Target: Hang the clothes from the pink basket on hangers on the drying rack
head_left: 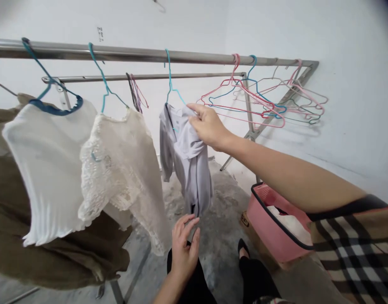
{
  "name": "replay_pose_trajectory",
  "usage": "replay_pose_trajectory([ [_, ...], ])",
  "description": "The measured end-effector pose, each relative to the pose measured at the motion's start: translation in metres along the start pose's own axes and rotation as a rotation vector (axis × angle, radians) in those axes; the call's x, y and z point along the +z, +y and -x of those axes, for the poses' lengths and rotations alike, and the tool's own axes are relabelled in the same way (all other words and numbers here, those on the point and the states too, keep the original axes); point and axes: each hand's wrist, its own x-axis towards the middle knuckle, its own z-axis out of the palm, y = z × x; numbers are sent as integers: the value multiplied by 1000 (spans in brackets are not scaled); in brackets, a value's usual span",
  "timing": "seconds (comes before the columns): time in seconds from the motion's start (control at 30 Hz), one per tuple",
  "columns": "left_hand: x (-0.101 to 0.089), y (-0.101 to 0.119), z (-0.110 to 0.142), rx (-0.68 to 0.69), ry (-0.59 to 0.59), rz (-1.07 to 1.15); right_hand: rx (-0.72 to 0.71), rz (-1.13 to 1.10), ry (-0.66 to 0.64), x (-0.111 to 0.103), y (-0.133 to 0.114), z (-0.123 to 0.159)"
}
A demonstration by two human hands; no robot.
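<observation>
A light grey hooded jacket [194, 164] hangs on a turquoise hanger [170, 80], which hooks over the metal rail. At the jacket's right shoulder, my right hand [209, 126] pinches the cloth between thumb and fingers. Below the hem is my left hand [185, 242], its fingers spread and somewhat curled, close to the jacket's lower edge; no hold on it shows. Just left of the jacket, a cream lace top [127, 169] hangs on another turquoise hanger. Beyond it a white top [55, 164] hangs on a dark blue hanger.
The metal rail [133, 52] runs across the rack. Several bare hangers [244, 101], pink, red and blue among them, hang at its right end. A pink basket [270, 223] with white cloth inside stands on a cardboard box at lower right. Olive-brown clothing [55, 261] hangs at left.
</observation>
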Motion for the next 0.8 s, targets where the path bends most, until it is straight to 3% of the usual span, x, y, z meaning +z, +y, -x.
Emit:
replay_pose_trajectory([
  [0.13, 15, 3, -9, 19, -61, 8, 75, -129, 2, -1, -4, 19],
  [0.23, 29, 2, -11, 4, -137, 9, 86, -179, 75, -14, 5, 52],
  [0.3, 38, -1, -10, -23, -187, 13, 104, -196, 129, -24, 26, 85],
  [0.37, 46, -5, -8, -44, -229, 20, 172, -191, 127, -33, 62, 127],
  [0.43, 54, -11, -5, -53, -270, 26, 356, -114, 53, -45, 109, 177],
  [0.53, 67, -19, 1, -77, -362, 35, 876, 218, -193, -74, 183, 263],
  [0.57, 72, -22, 4, -93, -398, 33, 989, 277, -234, -87, 204, 293],
  [0.7, 94, -29, 18, -179, -566, 30, 1301, 437, -356, -141, 264, 400],
  [0.8, 115, -30, 31, -258, -664, 39, 1472, 532, -487, -165, 295, 459],
])
